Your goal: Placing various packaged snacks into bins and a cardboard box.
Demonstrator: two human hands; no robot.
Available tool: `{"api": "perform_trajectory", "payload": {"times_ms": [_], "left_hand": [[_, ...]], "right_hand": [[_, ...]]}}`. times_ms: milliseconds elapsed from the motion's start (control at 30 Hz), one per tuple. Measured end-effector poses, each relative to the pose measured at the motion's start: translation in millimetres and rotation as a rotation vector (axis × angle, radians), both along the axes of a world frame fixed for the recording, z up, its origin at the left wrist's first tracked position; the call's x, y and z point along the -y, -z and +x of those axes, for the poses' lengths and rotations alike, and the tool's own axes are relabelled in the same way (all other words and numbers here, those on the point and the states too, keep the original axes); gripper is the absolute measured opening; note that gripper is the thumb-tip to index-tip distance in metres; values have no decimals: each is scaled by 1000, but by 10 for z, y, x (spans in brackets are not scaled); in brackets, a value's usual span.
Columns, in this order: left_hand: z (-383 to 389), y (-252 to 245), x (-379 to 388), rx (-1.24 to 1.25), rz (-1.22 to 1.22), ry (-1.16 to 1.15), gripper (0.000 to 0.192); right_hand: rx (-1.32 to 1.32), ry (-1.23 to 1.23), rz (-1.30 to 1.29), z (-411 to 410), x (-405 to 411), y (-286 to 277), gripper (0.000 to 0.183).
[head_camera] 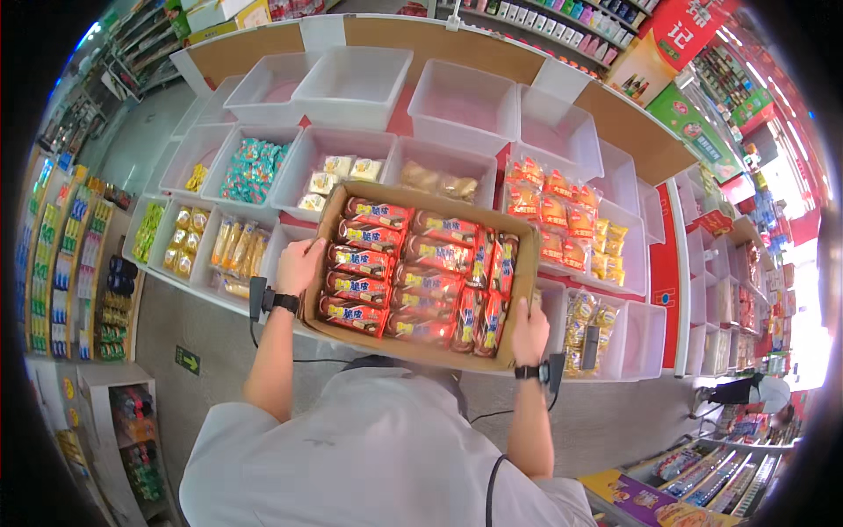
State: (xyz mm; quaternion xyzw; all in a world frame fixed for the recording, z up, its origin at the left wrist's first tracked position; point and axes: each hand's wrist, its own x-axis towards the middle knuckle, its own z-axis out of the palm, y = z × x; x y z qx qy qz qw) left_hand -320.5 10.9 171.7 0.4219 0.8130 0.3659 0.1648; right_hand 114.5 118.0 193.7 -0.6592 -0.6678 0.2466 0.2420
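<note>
Between my hands is an open cardboard box (408, 352) full of red-wrapped packaged snack cakes (359, 260), held out in front of my chest. My left hand (300, 263) grips its left side, and my right hand (530, 334) grips the right side near the lower corner. Most packets lie flat in two columns; several stand in rows turned the other way at the right. The box covers part of the translucent plastic bins behind it. One bin just beyond it holds white-wrapped square snacks (339, 165), and another has pale buns in clear wrap (438, 181).
Several bins of wrapped goods surround the box: teal packets (253, 170), yellow-wrapped rolls (240, 247), orange-printed bread bags (553, 207), gold packets (583, 316). A brown board (448, 46) borders the display's far side. Shelves (72, 257) stand left; a person (757, 392) is far right.
</note>
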Motion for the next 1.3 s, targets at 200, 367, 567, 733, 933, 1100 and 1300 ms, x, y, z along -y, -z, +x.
{"api": "perform_trajectory", "payload": {"times_ms": [200, 367, 567, 733, 933, 1100, 1300], "left_hand": [[-525, 17, -530, -181, 8, -119, 45], [-789, 334, -965, -136, -15, -113, 46], [-918, 607, -1303, -150, -87, -132, 43], [-1003, 523, -1596, -116, -210, -128, 43], [-993, 543, -1937, -71, -177, -143, 48], [-1007, 538, -2024, -67, -152, -172, 49], [-1005, 474, -2029, -3, -152, -162, 49]], "right_hand": [[168, -23, 42, -656, -796, 249, 45], [161, 24, 56, -849, -1138, 427, 45], [154, -133, 286, -1128, -923, 381, 38], [215, -312, 476, -1352, -724, 320, 22], [15, -327, 465, -1315, -1231, 512, 7], [30, -271, 498, -1354, -1375, 547, 4], [26, -264, 395, -1335, -1310, 462, 5]]}}
